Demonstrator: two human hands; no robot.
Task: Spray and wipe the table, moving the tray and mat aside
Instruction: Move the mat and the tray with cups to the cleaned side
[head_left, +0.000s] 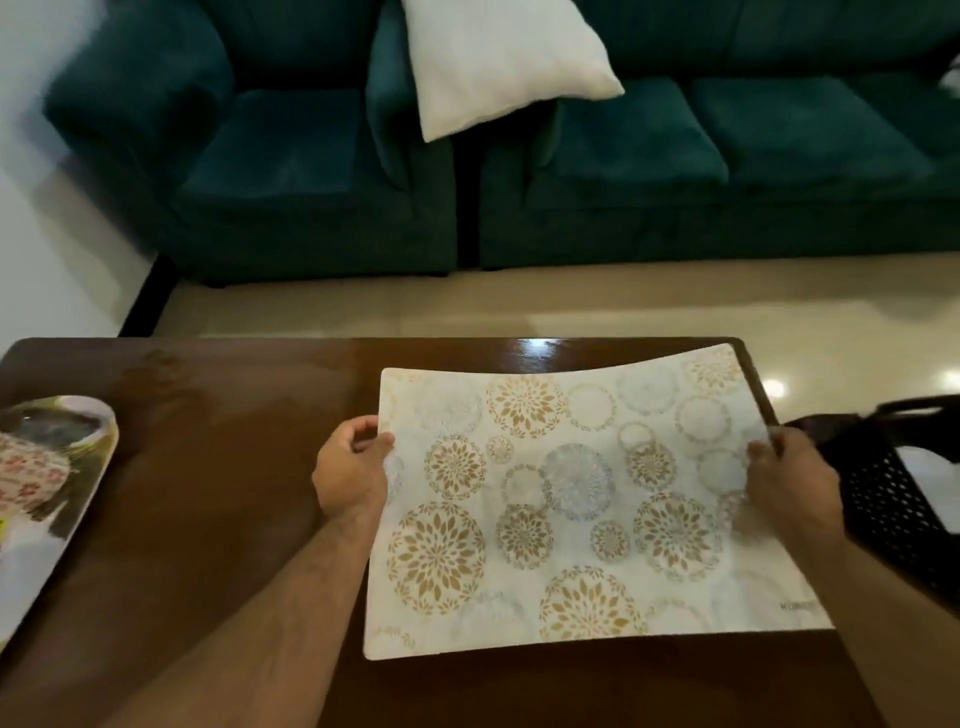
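A white mat (571, 499) printed with gold and grey flower circles hangs a little above the right half of the dark wooden table (218, 467), sagging in the middle. My left hand (350, 470) pinches the mat's left edge. My right hand (795, 483) grips its right edge. A patterned tray (47, 499) lies at the table's left edge, partly out of frame. No spray bottle or cloth shows.
A black perforated basket (893, 499) stands off the table's right side. Beyond the far edge is pale glossy floor, then a teal armchair (260, 156) and teal sofa (727, 156) with a white cushion (498, 67).
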